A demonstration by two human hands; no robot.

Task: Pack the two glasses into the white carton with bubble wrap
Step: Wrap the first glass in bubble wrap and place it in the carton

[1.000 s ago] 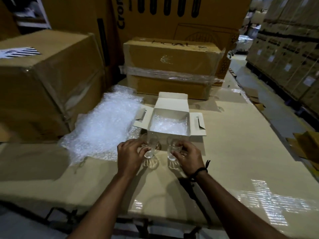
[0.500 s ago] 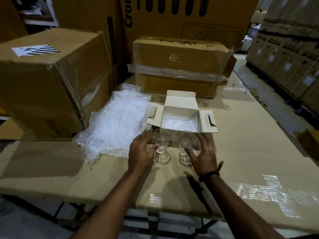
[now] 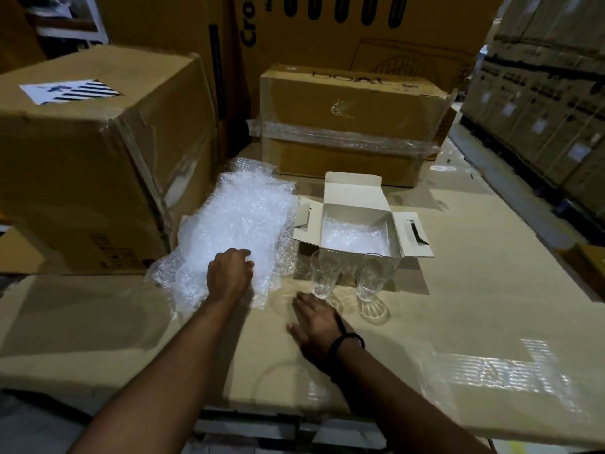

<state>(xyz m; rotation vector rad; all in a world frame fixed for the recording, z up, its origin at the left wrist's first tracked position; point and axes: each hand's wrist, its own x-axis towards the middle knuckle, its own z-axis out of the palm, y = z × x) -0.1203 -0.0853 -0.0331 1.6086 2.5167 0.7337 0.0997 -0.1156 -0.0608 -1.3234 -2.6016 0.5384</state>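
Two clear footed glasses stand upright side by side on the cardboard-covered table, the left glass (image 3: 324, 273) and the right glass (image 3: 373, 278), just in front of the open white carton (image 3: 355, 198). The carton's flaps are spread and a piece of bubble wrap lines its bottom. A loose heap of bubble wrap (image 3: 239, 224) lies left of the carton. My left hand (image 3: 230, 273) rests on the near edge of that heap with its fingers curled into the wrap. My right hand (image 3: 314, 322) lies flat on the table, fingers straight, just short of the left glass's foot.
A big brown box (image 3: 98, 152) stands at the left of the table (image 3: 458, 290). A taped brown box (image 3: 350, 122) sits behind the carton, with taller cartons behind it. Stacked boxes line the aisle at the right.
Both hands have left the glasses, which stay standing. My left hand went left onto the bubble wrap heap; my right hand drew back and lies flat on the table.
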